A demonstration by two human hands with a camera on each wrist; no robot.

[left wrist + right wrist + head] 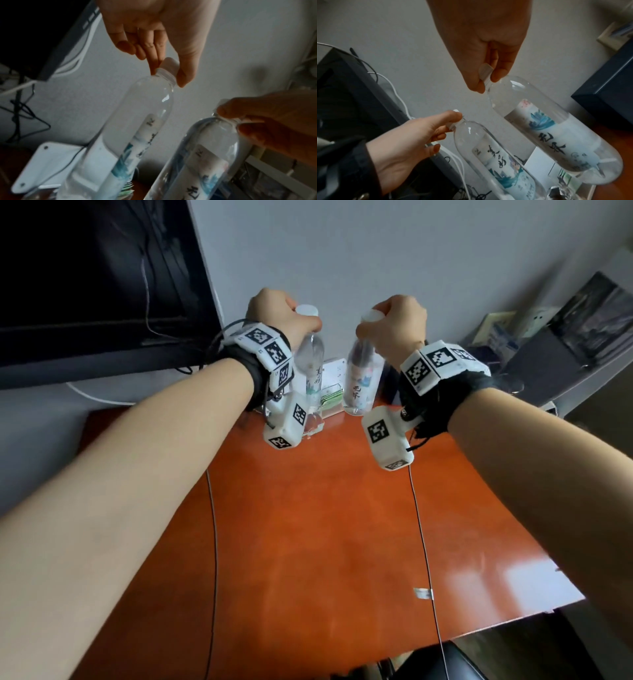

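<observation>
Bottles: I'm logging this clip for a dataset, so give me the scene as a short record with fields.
left grip: pinches the left cap of the left bottle
right grip: pinches the right cap of the right bottle
bottles: clear, labelled, near upright, side by side, apart
below: orange table
behind: grey wall, dark monitor

- Can't see much of the right bottle (363, 381) cap, buried under the right hand (394, 326).
- Cuts the left bottle (137, 115) base off at the lower edge, left wrist view.
- Can't read the small print on the label (580, 158), way too blurry.
</observation>
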